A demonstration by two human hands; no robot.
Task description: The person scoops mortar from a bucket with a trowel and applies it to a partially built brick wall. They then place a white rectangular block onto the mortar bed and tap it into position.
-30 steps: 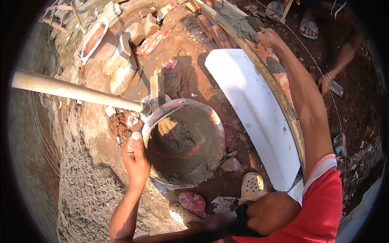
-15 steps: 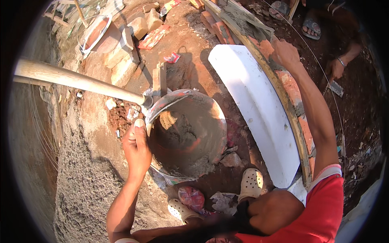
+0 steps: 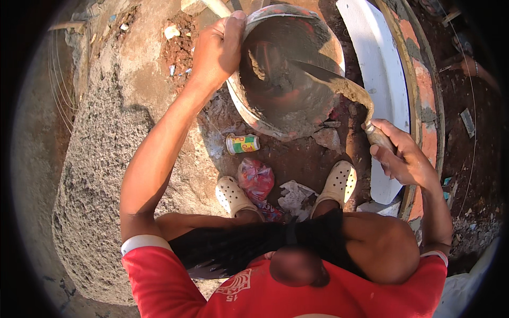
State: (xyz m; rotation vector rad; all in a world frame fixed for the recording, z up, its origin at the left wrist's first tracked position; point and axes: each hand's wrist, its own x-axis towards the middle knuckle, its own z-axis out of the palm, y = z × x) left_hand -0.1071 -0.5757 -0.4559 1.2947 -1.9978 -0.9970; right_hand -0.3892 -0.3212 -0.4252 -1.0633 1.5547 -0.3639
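A round bucket (image 3: 289, 133) stands in front of me with wet grey mortar (image 3: 286, 98) inside. My left hand (image 3: 218, 50) is closed on the bucket's left rim, thumb on top. In my right hand (image 3: 403, 153) is a trowel (image 3: 339, 82), its wooden handle wrapped by my fingers. The trowel's blade is coated with mortar and reaches over the bucket's right rim, its tip over the mortar. A long white foam block (image 3: 379, 63) lies just beyond my right hand, along a wooden board (image 3: 405, 69).
Past the board runs a low row of bricks (image 3: 424, 87) with mortar, and a taut string (image 3: 471, 106). Another person's arm (image 3: 477, 69) shows at the far right. A small cup (image 3: 243, 143) and a red plastic bag (image 3: 255, 179) lie by my clogs (image 3: 236, 197). Rough concrete (image 3: 101, 201) is at left.
My right hand has come back from the brick row to beside the bucket, where the trowel now shows. The view has tilted down toward me; my left hand stays at the bucket rim.
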